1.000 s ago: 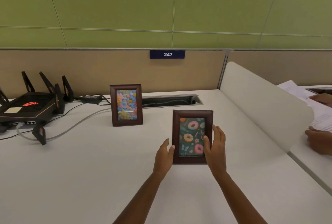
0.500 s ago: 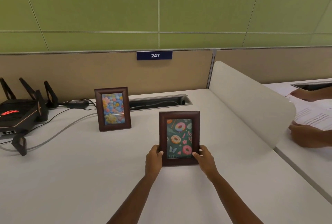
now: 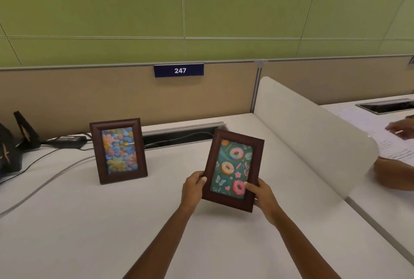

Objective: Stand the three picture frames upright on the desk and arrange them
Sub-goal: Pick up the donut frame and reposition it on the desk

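Observation:
A dark wooden frame with a doughnut picture (image 3: 233,170) is held at its lower corners by both hands and tilts to the right above the white desk (image 3: 89,222). My left hand (image 3: 193,189) grips its lower left edge, thumb on the front. My right hand (image 3: 262,196) grips its lower right corner. A second wooden frame with a flower picture (image 3: 118,150) stands upright on the desk to the left, further back. A third frame is not in view.
A black router (image 3: 9,144) with antennas, a power adapter (image 3: 67,139) and cables sit at the far left. A cable slot (image 3: 183,136) runs along the back. A white divider (image 3: 313,135) bounds the right side; another person's hands (image 3: 394,173) rest on papers beyond it.
Both hands moved from the frame's sides down to its lower corners. The doughnut frame went from standing straight on the desk to lifted and tilted to the right. The view shifted rightward.

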The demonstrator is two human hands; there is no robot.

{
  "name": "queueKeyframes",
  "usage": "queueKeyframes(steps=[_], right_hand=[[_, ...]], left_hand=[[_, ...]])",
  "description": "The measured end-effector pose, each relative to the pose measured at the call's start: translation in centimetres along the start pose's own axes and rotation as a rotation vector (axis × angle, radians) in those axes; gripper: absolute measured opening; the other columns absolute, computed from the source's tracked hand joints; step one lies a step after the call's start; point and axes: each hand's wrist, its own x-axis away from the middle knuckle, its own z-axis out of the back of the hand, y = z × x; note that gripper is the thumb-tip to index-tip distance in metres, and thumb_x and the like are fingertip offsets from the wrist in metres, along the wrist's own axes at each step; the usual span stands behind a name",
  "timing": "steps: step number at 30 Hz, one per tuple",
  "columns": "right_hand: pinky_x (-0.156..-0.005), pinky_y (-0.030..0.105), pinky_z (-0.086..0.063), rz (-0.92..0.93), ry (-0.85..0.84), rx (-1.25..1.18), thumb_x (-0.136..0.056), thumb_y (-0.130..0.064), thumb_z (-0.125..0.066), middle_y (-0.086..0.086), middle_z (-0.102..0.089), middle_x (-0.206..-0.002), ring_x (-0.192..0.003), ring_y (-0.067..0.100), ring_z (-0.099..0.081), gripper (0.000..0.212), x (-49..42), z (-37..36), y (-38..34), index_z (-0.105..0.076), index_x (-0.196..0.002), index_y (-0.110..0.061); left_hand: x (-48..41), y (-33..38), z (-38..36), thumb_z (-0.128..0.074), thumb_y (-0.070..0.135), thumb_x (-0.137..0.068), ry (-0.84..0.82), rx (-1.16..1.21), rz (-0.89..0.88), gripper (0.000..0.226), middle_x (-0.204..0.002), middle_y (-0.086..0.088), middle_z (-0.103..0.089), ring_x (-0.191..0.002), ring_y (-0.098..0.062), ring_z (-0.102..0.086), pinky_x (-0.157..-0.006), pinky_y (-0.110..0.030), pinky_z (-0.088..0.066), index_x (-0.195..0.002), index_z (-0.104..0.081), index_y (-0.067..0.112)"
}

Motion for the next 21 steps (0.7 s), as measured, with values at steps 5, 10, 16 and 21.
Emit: queueKeyframes(steps=[5, 10, 16, 21], right_hand=[[-0.063, 0.029, -0.060, -0.038, -0.051, -0.180, -0.084, -0.007, -0.051, 0.006, -0.068, -0.102, -0.093, 0.025, -0.065, 0.028, -3.7, 1.3, -1.4, -0.054, -0.111, -0.015], [-0.067, 0.028, -0.058, -0.006, -0.050, -0.122, -0.084, -0.004, -0.049, 0.005, -0.066, -0.103, -0.092, 0.022, -0.064, 0.028, -7.2, 2.8, -2.8, -0.052, -0.111, -0.013], [-0.077, 0.034, -0.053, 0.059, -0.036, -0.043, -0.084, -0.001, -0.046, 0.005, -0.064, -0.104, -0.095, 0.025, -0.062, 0.031, -11.5, 4.5, -4.7, -0.048, -0.113, -0.013], [-0.077, 0.032, -0.053, 0.096, -0.048, 0.052, -0.084, 0.000, -0.045, 0.005, -0.064, -0.103, -0.092, 0.023, -0.063, 0.029, -14.7, 6.1, -6.1, -0.050, -0.106, -0.018]], left_hand=[[-3.2, 1.1, -1.3, -0.040, 0.006, -0.095, -0.067, 0.059, -0.006, 0.027, -0.117, -0.019, -0.063, -0.107, -0.031, -0.060, -0.093, -0.042, -0.052, -0.116, -0.055, 0.000], [-6.5, 1.6, -3.0, -0.039, 0.007, -0.095, -0.091, 0.098, -0.003, 0.027, -0.118, -0.019, -0.062, -0.109, -0.032, -0.059, -0.094, -0.041, -0.052, -0.117, -0.054, 0.000], [-10.1, 2.2, -5.9, -0.037, 0.005, -0.096, -0.061, 0.154, 0.017, 0.028, -0.122, -0.018, -0.059, -0.113, -0.030, -0.057, -0.096, -0.040, -0.050, -0.119, -0.051, 0.000], [-12.7, 2.2, -8.5, -0.037, 0.002, -0.095, -0.043, 0.209, 0.038, 0.028, -0.124, -0.020, -0.058, -0.114, -0.031, -0.055, -0.098, -0.041, -0.048, -0.119, -0.050, -0.002]])
